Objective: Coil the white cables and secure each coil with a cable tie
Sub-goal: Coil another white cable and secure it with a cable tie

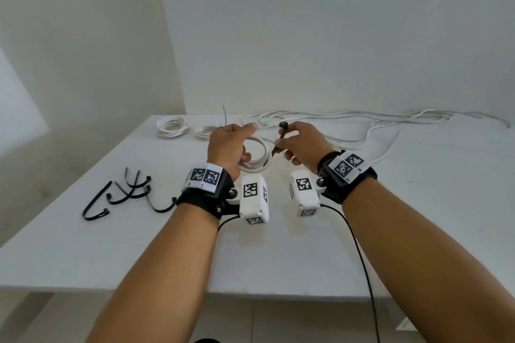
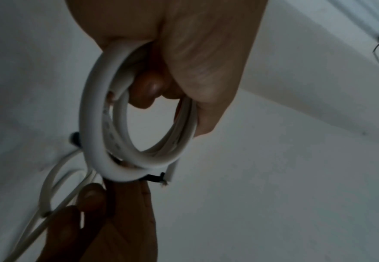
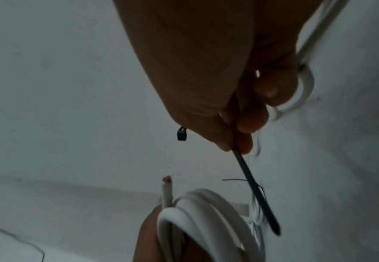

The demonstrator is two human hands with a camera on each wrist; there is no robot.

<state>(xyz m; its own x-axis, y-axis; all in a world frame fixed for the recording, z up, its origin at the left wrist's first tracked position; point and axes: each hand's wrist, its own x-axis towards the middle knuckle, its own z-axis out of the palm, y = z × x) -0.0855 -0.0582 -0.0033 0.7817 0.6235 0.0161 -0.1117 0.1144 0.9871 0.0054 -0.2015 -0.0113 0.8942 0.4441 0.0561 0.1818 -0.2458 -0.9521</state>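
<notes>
My left hand [image 1: 231, 145] grips a white cable coil [image 1: 257, 157] above the middle of the white table [image 1: 390, 217]; the left wrist view shows its loops [image 2: 103, 134] running under the curled fingers. My right hand [image 1: 302, 145] pinches a black cable tie [image 1: 281, 138] between thumb and fingers, with the tie's head up and its pointed tail [image 3: 262, 202] angled down beside the coil [image 3: 197, 209]. A cut cable end [image 3: 167, 191] sticks up from the coil.
Two tied white coils [image 1: 171, 127] [image 1: 206, 132] lie at the table's far left. Loose white cables [image 1: 376, 120] sprawl along the back wall to the right. Several black cable ties [image 1: 122, 195] lie on the table's left side. A black cord [image 1: 359, 253] hangs off the near edge.
</notes>
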